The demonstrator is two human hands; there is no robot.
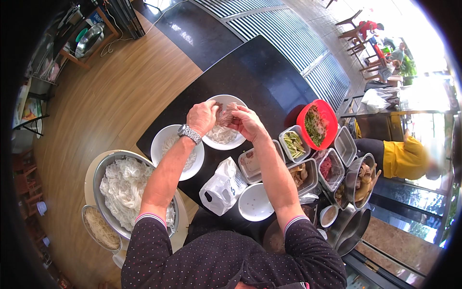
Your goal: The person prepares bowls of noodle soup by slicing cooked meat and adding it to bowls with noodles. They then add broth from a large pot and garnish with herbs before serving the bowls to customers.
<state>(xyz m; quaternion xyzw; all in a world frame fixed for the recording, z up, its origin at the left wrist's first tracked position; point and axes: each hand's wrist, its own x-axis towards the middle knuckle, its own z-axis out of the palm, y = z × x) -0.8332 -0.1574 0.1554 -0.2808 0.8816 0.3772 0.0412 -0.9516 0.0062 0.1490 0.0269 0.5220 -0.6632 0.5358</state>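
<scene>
Over a white bowl of rice noodles (222, 136) at the middle of the black table, both my hands hold slices of cooked meat (227, 115). My left hand (203, 116), with a metal watch at its wrist, has its fingers on a darker piece at the bowl's left side. My right hand (247, 123) pinches meat at the right side. A second white bowl of noodles (166, 144) lies under my left forearm. Below my right forearm are a nearly bare white bowl (254, 202) and a clear container with some meat (251, 164). A white plastic bag (224, 186) lies between my arms.
A large metal basin of noodles (124, 191) and a strainer of thin noodles (101, 227) stand at left. At right are a red bowl of chopped greens (314, 124), a container of cut scallions (294, 146), red meat (326, 168) and metal pots (355, 227). A person in yellow (404, 159) is beyond.
</scene>
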